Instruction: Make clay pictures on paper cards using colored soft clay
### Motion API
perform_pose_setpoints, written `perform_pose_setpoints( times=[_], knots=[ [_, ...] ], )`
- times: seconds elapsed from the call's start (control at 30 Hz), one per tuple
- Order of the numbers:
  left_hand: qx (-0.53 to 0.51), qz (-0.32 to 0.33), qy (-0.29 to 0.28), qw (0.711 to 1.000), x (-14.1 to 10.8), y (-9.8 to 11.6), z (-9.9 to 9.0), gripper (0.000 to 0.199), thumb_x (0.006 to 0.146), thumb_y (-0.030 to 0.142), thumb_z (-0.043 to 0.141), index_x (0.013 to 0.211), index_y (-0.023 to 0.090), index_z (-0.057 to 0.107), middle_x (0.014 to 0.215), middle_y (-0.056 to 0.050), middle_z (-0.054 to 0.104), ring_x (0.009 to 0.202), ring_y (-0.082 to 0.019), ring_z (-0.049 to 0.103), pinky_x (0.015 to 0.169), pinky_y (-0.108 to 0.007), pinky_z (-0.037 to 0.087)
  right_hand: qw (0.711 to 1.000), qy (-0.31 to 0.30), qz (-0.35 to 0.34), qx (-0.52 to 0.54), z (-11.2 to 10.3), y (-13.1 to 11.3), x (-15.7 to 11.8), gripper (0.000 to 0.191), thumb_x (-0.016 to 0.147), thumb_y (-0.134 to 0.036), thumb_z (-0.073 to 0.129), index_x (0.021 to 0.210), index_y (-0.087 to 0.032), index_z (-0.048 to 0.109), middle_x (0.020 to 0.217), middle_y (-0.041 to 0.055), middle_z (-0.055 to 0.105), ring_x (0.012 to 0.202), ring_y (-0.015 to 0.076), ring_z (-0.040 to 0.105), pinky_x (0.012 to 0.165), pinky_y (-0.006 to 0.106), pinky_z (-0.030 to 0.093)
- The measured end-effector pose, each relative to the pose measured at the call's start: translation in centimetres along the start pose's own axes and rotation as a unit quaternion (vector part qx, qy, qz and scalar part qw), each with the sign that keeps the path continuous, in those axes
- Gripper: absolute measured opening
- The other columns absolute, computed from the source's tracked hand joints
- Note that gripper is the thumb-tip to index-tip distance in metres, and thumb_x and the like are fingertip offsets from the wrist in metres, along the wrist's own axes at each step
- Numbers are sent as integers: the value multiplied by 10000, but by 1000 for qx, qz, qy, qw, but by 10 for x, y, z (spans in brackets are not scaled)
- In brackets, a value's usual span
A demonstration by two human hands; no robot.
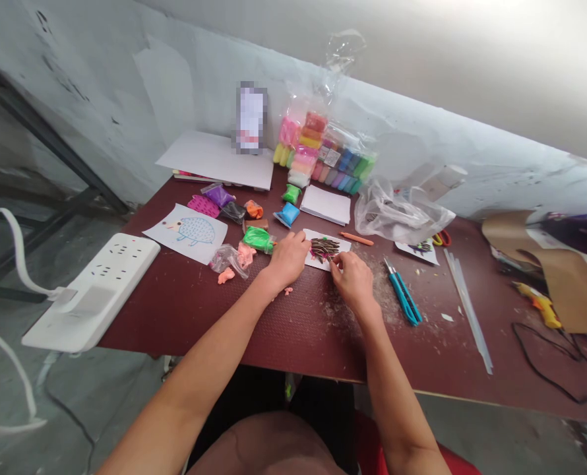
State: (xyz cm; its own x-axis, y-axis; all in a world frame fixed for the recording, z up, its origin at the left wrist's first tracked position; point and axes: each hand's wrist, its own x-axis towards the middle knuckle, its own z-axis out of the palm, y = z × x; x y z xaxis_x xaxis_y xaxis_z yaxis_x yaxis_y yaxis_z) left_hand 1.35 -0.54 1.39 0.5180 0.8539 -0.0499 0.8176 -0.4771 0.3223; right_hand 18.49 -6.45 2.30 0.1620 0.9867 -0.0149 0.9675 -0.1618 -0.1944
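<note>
A small white card (343, 245) lies on the table between my hands, covered in the middle with overlapping dark, seed-like pieces (325, 247). Bits of pink and green show among them. My left hand (290, 256) is closed at the card's left edge, fingertips on it. At the lower right of the dark pieces, my right hand (353, 277) has its fingers drawn together in a pinch; whatever is in them is too small to make out. An orange crayon-like stick (357, 239) lies just beyond the card. Green clay (258, 239) in plastic and peach clay (247, 254) sit left of my left hand.
A hedgehog drawing (194, 232) lies at left, near a power strip (118, 264). Behind are clay packs (318, 155), a paper stack (326, 204) and a plastic bag (397, 211). Teal scissors-like tool (403, 293), glue sticks (466, 310) and yellow glue gun (538, 303) lie right.
</note>
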Motion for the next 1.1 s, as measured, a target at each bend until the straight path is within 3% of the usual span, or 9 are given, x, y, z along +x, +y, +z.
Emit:
perform_pose_setpoints(
  times=[0.17,0.33,0.77,1.1],
  knots=[
    [2,2,-1,1000,0,0,0,375,1070,122,391,1237,140,726,1306,-147,653,1205,-267,595,960,-346,508,998,-20,9,66,-7,4,-2,116,935,-193,569,846,-208,641,864,80,740,783,210,635,701,295,360],
    [10,3,-1,1000,0,0,1,378,1074,122,388,1242,141,725,1307,-141,656,1197,-264,604,964,-346,510,988,25,30,149,-11,6,1,104,832,-214,598,730,-228,590,735,38,707,675,190,592,695,293,380],
    [4,-1,1,1000,0,0,1,387,1061,106,385,1234,149,728,1303,-148,658,1202,-269,601,943,-350,516,986,43,17,161,-7,5,5,140,831,-216,624,857,-236,761,868,49,810,783,222,712,766,312,467],
    [4,2,-2,1000,0,0,-1,394,1059,104,382,1244,135,728,1313,-153,660,1210,-279,599,953,-367,516,986,45,17,161,-7,3,6,223,874,-229,611,926,-217,828,875,67,814,763,221,697,787,319,475]
  ],
)
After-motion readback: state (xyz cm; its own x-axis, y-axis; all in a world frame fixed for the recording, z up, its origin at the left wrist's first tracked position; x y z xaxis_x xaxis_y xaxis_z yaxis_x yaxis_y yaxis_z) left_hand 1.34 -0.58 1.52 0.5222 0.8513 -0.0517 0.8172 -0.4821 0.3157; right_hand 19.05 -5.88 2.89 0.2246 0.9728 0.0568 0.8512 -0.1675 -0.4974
